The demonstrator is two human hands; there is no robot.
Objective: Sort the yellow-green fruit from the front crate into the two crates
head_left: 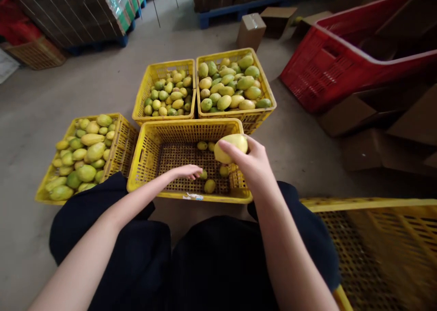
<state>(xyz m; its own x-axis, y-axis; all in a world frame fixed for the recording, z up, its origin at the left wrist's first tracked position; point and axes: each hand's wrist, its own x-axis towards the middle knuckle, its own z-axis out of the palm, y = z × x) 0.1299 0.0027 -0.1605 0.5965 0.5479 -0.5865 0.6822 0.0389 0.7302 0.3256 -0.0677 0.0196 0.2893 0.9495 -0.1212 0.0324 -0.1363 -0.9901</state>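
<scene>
In my right hand (254,158) is a pale yellow oval papaya (231,148), gripped between thumb and fingers above the right side of a yellow crate (150,133). My left hand (188,171) reaches over the same crate, its fingers loosely stretched out with nothing held in them. Close to its fingertips lies a small greenish fruit (204,174); whether they touch I cannot tell. Several other small fruits, among them a yellow-green one (209,186), lie on the crate's perforated floor toward the right.
Yellow crates full of yellow-green fruit stand at left (120,142), behind (164,65) and behind right (235,115). At my right is another yellow crate (362,205). A large red bin (314,69) and cardboard boxes (251,31) lie beyond; loaded pallets (221,17) stand at the back.
</scene>
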